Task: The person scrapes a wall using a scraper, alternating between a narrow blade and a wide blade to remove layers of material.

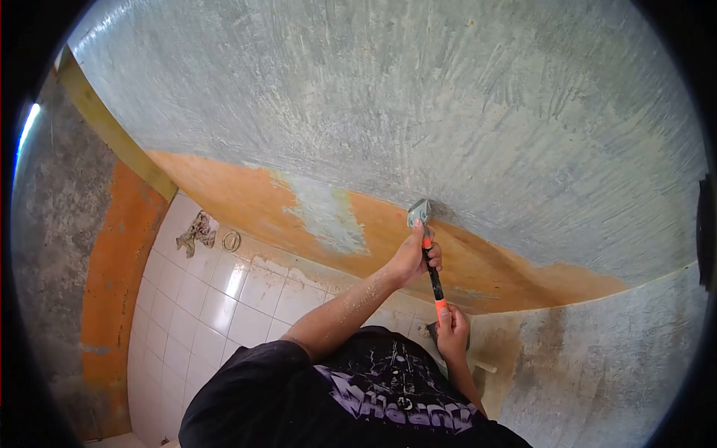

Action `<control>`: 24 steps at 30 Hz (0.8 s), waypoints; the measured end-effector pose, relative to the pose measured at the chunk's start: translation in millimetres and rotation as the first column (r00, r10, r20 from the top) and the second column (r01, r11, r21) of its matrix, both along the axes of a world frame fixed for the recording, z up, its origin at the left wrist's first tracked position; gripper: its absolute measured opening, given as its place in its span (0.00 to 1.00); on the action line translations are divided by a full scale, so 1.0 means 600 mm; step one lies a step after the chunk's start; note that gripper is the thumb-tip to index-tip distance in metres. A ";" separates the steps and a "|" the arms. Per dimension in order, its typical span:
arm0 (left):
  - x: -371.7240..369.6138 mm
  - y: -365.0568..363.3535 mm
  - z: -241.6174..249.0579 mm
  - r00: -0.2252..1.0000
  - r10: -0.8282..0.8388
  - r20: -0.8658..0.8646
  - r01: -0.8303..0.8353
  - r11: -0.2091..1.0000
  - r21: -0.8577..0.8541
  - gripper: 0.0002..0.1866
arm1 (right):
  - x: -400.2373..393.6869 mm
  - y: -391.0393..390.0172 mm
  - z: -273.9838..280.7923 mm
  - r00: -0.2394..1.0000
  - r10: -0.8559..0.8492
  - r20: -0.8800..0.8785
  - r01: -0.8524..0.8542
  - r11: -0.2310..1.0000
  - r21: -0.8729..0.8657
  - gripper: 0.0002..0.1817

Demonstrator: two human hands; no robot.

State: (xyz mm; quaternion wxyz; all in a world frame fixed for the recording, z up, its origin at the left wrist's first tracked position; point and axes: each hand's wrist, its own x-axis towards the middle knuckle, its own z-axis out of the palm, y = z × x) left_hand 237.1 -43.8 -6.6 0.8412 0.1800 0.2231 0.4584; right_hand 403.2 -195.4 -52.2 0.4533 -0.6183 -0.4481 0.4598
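Observation:
Both my hands grip a scraper [431,272] with a black and orange handle. Its metal blade [418,213] presses against the wall where the orange paint band [246,198] meets scraped grey plaster [388,97]. My left hand [413,257] is closed around the handle just below the blade, with the forearm dusted white. My right hand [452,328] holds the bottom end of the handle. My black printed T-shirt [358,396] fills the lower middle of the view.
White wall tiles [209,299] run below the orange band, with a crusted fixture [197,233] and a small ring [231,240] on them. A yellowish strip [112,127] marks the corner at left. A grey side wall [612,358] stands at right.

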 end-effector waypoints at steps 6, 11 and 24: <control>-0.026 0.004 0.001 1.000 0.026 0.014 -0.026 1.000 0.012 0.28 | -0.021 0.014 0.004 0.996 0.035 0.078 -0.035 0.999 0.000 0.16; -0.027 0.007 -0.006 0.997 0.031 0.063 -0.033 0.999 0.026 0.28 | -0.021 0.022 0.030 0.990 0.064 0.127 -0.067 0.998 0.017 0.16; -0.044 0.014 -0.011 0.996 0.057 0.074 -0.059 0.998 0.035 0.29 | -0.026 0.032 0.011 0.957 0.043 0.287 -0.079 0.990 0.113 0.16</control>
